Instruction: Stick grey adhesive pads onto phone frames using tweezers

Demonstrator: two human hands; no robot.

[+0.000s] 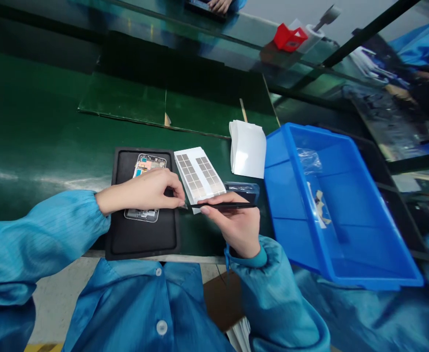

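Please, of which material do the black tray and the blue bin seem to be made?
Black tray: perhaps rubber or dense foam, matte, as its surface shows little shine; plastic is possible. Blue bin: most likely moulded plastic, smooth, slightly glossy, judging by its uniform colour and soft highlights.

Beyond the left sleeve (53,234), open green bench (41,122) gives a hand room to pass left of a black tray (141,242). The left hand (150,189) bars the tray's middle; rightward, a sticker sheet (201,171), white stack (248,150) and high-walled blue bin (285,200) obstruct, a narrow gap separating sheet from stack.
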